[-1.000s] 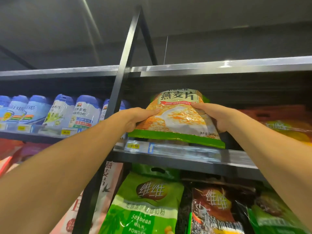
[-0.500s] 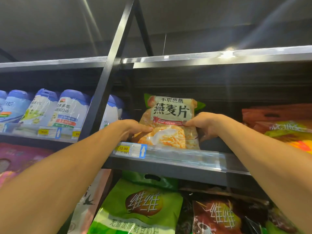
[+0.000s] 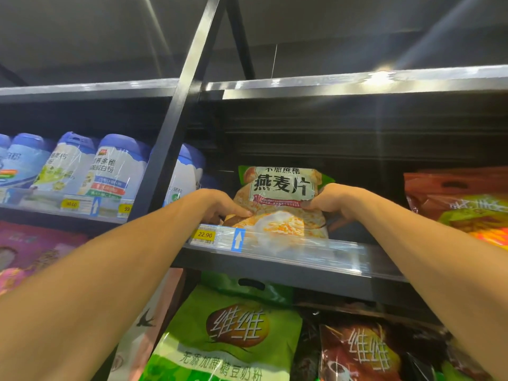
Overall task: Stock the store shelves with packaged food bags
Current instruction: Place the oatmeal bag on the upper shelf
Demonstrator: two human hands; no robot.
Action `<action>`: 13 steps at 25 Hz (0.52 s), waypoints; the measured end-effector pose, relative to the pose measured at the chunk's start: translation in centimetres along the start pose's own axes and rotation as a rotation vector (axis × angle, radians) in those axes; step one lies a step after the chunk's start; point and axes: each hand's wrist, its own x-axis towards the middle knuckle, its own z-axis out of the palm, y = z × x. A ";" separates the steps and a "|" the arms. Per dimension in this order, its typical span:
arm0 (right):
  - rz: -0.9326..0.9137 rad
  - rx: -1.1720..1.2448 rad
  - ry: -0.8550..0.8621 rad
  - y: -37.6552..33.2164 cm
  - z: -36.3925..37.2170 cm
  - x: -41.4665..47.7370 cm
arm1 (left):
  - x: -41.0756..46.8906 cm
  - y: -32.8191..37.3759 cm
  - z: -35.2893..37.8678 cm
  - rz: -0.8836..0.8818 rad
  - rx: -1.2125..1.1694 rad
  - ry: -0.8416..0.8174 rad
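An orange and green oat flake bag (image 3: 280, 199) stands upright on the upper shelf (image 3: 275, 270), just behind the clear price rail. My left hand (image 3: 220, 207) grips the bag's left edge, fingers curled on its front. My right hand (image 3: 335, 204) grips the right edge at about the same height. The bag's lower part is blurred behind the rail.
A black slanted post (image 3: 176, 138) divides the shelving to the left of the bag. Blue-lidded tins (image 3: 115, 169) fill the left bay. Red and green bags (image 3: 467, 204) lie to the right. Soybean milk powder bags (image 3: 233, 334) hang on the shelf below. A 22.90 price tag (image 3: 204, 234) sits on the rail.
The bag went from tilted above the shelf edge to standing upright on the shelf, set deeper in. Both hands followed it in and still hold its sides.
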 end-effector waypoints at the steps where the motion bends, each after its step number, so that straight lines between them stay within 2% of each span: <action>1: -0.001 -0.020 0.013 -0.1 0.0 0.2 | 0.4 0.1 0.0 0.007 0.007 0.004; 10: -0.037 -0.159 0.032 -0.5 0.4 -0.9 | -0.3 -0.2 -0.4 0.053 0.219 0.052; 13: -0.098 -0.325 0.065 -0.8 0.2 -1.9 | -2.1 0.4 -0.4 0.148 0.363 0.171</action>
